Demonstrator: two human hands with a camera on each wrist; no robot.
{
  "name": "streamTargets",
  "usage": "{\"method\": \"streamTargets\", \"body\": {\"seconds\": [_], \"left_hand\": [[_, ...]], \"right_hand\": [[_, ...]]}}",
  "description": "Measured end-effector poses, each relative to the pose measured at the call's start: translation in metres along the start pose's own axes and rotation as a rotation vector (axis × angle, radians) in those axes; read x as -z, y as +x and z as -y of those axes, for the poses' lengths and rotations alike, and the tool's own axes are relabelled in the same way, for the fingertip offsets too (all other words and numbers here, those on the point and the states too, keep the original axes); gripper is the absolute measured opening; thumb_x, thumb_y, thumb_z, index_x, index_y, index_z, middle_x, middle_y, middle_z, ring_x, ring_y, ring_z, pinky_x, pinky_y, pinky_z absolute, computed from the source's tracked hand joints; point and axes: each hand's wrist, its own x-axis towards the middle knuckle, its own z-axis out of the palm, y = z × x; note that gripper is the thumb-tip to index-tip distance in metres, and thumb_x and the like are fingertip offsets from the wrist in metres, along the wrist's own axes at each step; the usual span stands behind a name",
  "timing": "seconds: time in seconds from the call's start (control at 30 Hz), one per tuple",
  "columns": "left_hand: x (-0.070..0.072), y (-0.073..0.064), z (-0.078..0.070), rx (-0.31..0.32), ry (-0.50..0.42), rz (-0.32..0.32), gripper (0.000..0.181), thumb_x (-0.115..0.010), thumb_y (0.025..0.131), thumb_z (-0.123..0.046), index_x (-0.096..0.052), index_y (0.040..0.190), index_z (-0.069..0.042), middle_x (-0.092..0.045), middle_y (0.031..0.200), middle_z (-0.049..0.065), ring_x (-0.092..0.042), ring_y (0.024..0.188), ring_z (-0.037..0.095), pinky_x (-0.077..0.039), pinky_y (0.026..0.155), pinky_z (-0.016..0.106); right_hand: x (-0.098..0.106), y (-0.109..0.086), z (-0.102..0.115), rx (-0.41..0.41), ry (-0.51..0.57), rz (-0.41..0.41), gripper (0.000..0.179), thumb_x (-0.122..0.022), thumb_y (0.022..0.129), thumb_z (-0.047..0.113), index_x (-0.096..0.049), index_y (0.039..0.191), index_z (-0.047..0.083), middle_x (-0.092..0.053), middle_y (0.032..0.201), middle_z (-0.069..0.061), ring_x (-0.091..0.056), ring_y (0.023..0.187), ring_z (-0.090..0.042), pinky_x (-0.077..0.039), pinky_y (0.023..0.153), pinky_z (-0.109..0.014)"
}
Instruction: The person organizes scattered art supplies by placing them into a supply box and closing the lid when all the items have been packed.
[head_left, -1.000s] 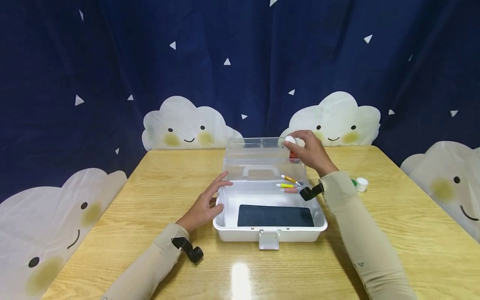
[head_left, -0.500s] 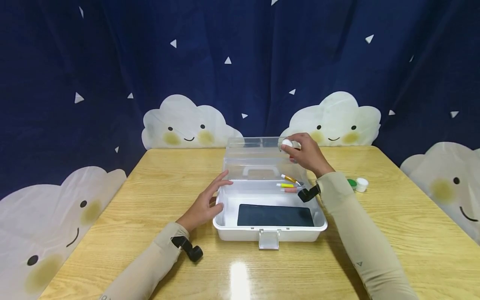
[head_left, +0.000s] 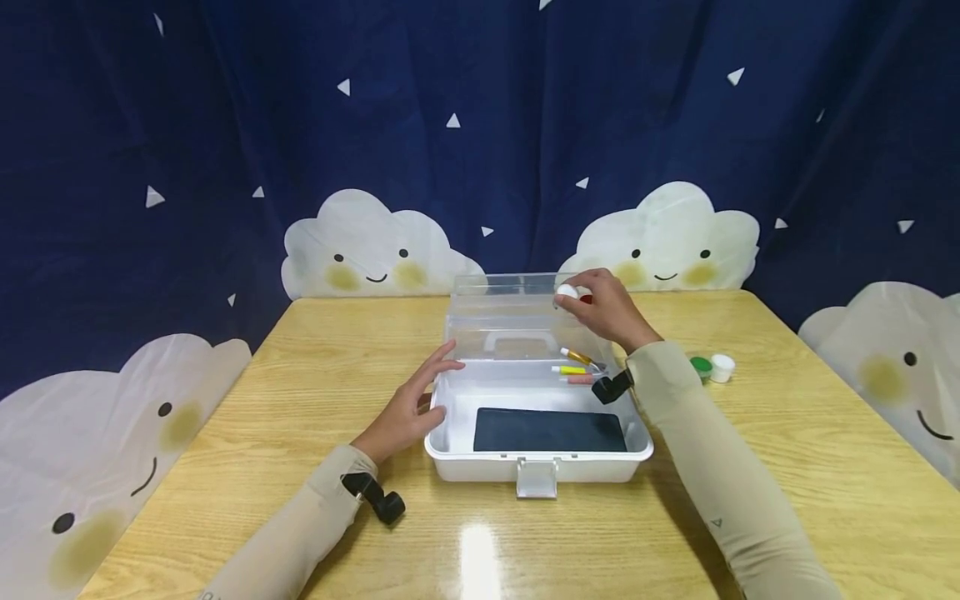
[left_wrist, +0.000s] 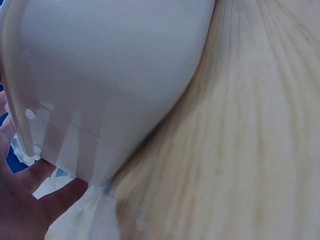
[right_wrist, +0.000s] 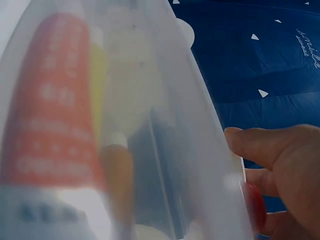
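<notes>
A white plastic box (head_left: pixel 540 471) stands on the table, its clear lid (head_left: pixel 502 325) swung back. My left hand (head_left: pixel 408 414) rests against the box's left side, its fingers spread and fairly straight; in the left wrist view its fingertips touch the white wall. Over the right part of the raised lid, my right hand (head_left: pixel 609 310) pinches a small white-topped jar (head_left: pixel 567 291) between thumb and fingers. Something red and rounded (right_wrist: pixel 255 207) shows beside those fingers, partly hidden. Small tubes lie at the lid's right: orange (head_left: pixel 576 358), yellow (head_left: pixel 572 370) and pink (head_left: pixel 579 380).
A dark flat rectangular thing (head_left: pixel 549 430) lies inside the box. On the table to the right stand a green-topped jar (head_left: pixel 701 367) and a white-topped jar (head_left: pixel 722 367). The box's front latch (head_left: pixel 536 479) hangs down. A dark blue curtain (head_left: pixel 480 167) hangs behind the table.
My right hand has moved a little to the left and down with the white-topped jar. More of the green-topped jar shows now. My left hand has stayed in place.
</notes>
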Motion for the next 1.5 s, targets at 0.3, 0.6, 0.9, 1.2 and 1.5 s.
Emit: {"method": "streamTargets", "body": {"seconds": [0.3,0.6,0.9,1.2,1.5], "left_hand": [[0.0012,0.0002,-0.0015,0.001,-0.004,-0.003,0.059,-0.050,0.082,0.014,-0.044,0.138,-0.002,-0.013,0.160,0.012,-0.028,0.140,0.032,-0.043,0.098,0.052],[0.0016,-0.0003,-0.0026,0.004,-0.011,-0.001,0.058,-0.050,0.081,0.014,-0.044,0.138,-0.002,-0.014,0.160,0.011,-0.030,0.139,0.032,-0.044,0.097,0.052],[0.0022,-0.0010,-0.0024,0.004,-0.002,-0.001,0.059,-0.050,0.082,0.014,-0.044,0.138,-0.002,-0.013,0.161,0.005,-0.028,0.141,0.030,-0.045,0.095,0.050],[0.0014,-0.0007,-0.0028,0.004,-0.010,0.001,0.060,-0.050,0.081,0.013,-0.043,0.139,-0.002,-0.013,0.161,0.005,-0.026,0.141,0.030,-0.044,0.097,0.053],[0.0005,-0.0009,-0.0028,0.001,-0.005,-0.005,0.060,-0.050,0.081,0.014,-0.044,0.138,-0.002,-0.013,0.161,0.005,-0.028,0.140,0.032,-0.045,0.095,0.051]], "right_hand": [[-0.0029,0.0021,0.0014,-0.012,-0.023,0.010,0.044,-0.066,0.090,0.032,-0.064,0.122,0.001,-0.045,0.136,-0.020,-0.041,0.123,-0.036,-0.046,0.097,-0.048],[-0.0043,0.0020,0.0013,0.003,-0.048,0.002,0.045,-0.065,0.092,0.030,-0.062,0.124,-0.001,-0.046,0.134,-0.022,-0.044,0.119,-0.036,-0.047,0.094,-0.048],[-0.0045,0.0036,0.0016,-0.004,-0.064,0.008,0.049,-0.064,0.092,0.031,-0.060,0.128,-0.001,-0.045,0.135,-0.023,-0.043,0.121,-0.037,-0.046,0.096,-0.048],[-0.0033,0.0023,-0.0036,0.020,-0.076,-0.005,0.048,-0.064,0.092,0.029,-0.059,0.129,-0.002,-0.046,0.135,-0.025,-0.042,0.124,-0.039,-0.042,0.100,-0.050],[-0.0026,0.0012,-0.0072,0.011,-0.057,-0.010,0.047,-0.065,0.091,0.029,-0.060,0.129,0.001,-0.046,0.136,-0.022,-0.043,0.125,-0.037,-0.041,0.102,-0.050]]}}
